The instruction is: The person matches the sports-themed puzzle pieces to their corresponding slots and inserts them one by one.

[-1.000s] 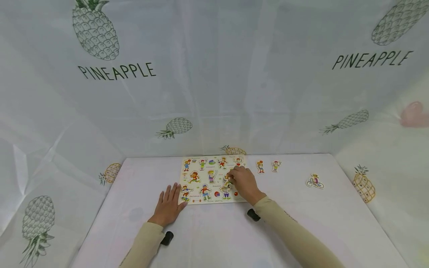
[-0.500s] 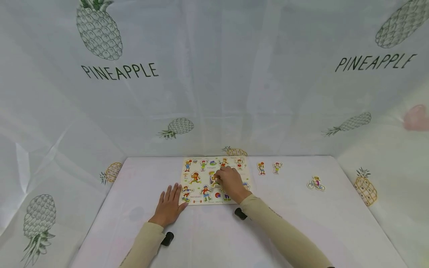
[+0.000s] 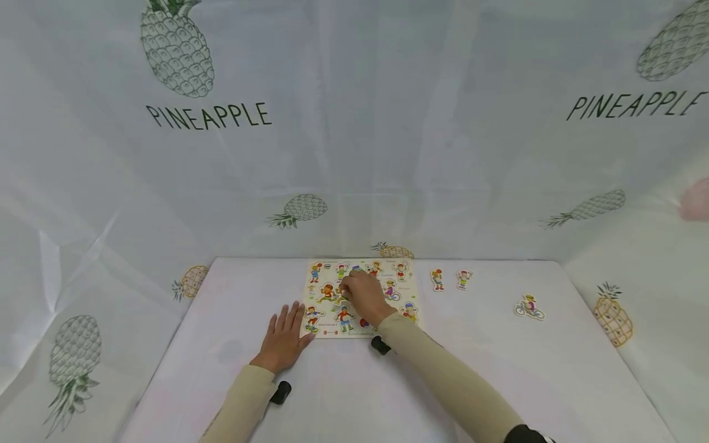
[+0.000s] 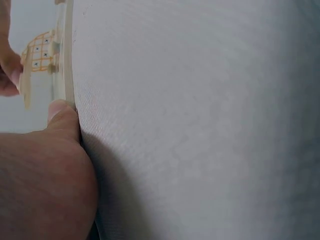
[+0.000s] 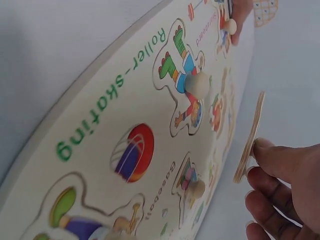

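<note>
A wooden knob puzzle board (image 3: 321, 332), printed with sports figures, lies at the table's back edge. Above its left-middle part, my right hand (image 3: 362, 295) pinches a puzzle piece (image 5: 251, 135) between thumb and fingers. The right wrist view shows this piece edge-on, raised over the board, its picture turned away. Flat beside the board's left edge rests my left hand (image 3: 284, 338), fingers spread, with the thumb (image 4: 62, 115) at the board's rim. Seated pieces with round knobs include a roller skater (image 5: 182, 80) and a baseball piece (image 5: 187, 185).
Right of the board lie two loose puzzle pieces, a basketball figure (image 3: 437, 280) and a figure with a raised arm (image 3: 463, 279). Farther right is a cyclist piece (image 3: 530, 307). A pineapple-printed white sheet (image 3: 354, 154) rises behind the white table (image 3: 332, 394).
My right hand has moved left across the board, carrying the puzzle piece from its right side to left of the middle. My left hand stays in place.
</note>
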`<state>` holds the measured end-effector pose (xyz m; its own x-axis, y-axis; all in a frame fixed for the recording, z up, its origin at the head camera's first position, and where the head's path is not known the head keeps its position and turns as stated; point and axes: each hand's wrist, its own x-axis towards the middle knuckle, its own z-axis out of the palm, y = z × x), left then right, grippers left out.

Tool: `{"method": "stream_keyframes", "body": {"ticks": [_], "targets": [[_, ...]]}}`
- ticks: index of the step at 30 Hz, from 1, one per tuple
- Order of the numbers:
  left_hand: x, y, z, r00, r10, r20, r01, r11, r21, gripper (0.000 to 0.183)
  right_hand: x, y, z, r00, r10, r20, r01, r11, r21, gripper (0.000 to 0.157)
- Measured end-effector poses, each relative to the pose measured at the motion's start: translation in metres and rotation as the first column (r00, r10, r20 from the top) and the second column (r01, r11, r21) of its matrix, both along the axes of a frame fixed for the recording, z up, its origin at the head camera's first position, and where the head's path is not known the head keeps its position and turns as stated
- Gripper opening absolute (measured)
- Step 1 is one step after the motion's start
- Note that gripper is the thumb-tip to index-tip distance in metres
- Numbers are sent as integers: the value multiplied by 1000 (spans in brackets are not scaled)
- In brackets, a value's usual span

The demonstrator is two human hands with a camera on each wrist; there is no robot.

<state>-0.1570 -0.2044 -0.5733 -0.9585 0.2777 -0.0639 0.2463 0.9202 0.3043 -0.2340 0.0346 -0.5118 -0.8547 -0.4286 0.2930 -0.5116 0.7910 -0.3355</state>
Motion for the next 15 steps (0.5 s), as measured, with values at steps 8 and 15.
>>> {"method": "stream_keyframes", "body": {"ticks": [8,15], "targets": [[-4,-1,-5,1000,-1,-28,1,1000,-3,79,-12,-18,0,999,-8,46,6,999,53,6],[-4,-1,-5,1000,-2,-17,1,1000,-25,80,-20,-31,-6,999,2,45,-6,996,87,7]]}}
